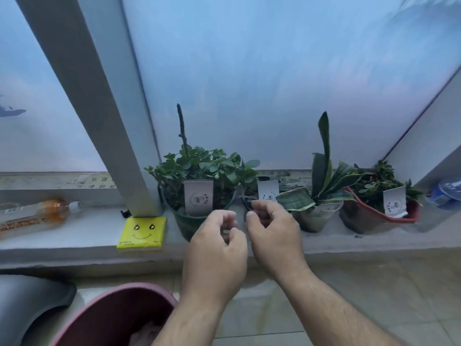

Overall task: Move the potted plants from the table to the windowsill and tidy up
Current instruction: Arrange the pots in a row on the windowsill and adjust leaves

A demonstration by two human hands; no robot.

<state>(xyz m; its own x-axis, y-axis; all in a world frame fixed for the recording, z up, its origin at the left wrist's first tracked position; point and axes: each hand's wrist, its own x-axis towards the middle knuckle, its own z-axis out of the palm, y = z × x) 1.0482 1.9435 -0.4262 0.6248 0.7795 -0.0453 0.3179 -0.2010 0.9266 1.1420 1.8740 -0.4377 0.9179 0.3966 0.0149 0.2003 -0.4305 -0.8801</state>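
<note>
Several potted plants stand in a row on the grey windowsill [82, 240]. From the left: a bushy green plant in a clear pot [192, 221], a small dark pot [245, 199] with a white tag, a snake plant in a clear pot [315, 217], and a leafy plant in a red pot [374, 216]. My left hand [214, 250] hovers in front of the bushy plant's pot, fingers curled and apart, holding nothing. My right hand [274, 233] covers most of the small dark pot, with thumb and forefinger pinched on its near rim.
A yellow smiley tissue pack [142, 233] lies at the foot of the window post [99, 108]. A bottle of orange liquid [45, 213] lies on the sill's left. A blue plastic bottle [446, 196] is at the far right. A pink basin [119, 315] sits below.
</note>
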